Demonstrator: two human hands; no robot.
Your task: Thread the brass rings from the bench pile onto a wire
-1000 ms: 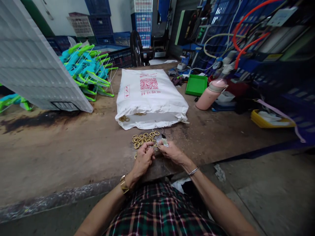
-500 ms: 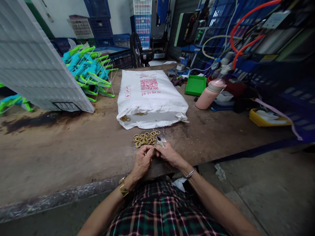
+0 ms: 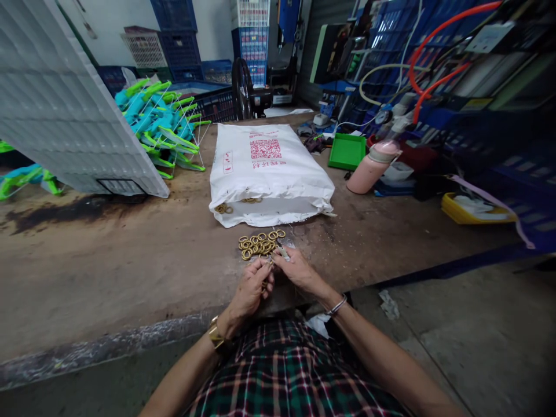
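Item: brass rings [image 3: 260, 244], loose heap on the tabletop [image 3: 130, 272], just beyond the hands; a few more spill at the open mouth of the white sack [image 3: 269, 174].
Left hand [image 3: 252, 288]: fingers pinched together at a small part, seemingly one ring, too small to confirm.
Right hand [image 3: 297, 270]: fingers closed on a small pale piece, meeting the left.
Progress, as judged: one piece in hand; the heap and the sack's contents remain unhandled; no finished pile visible.
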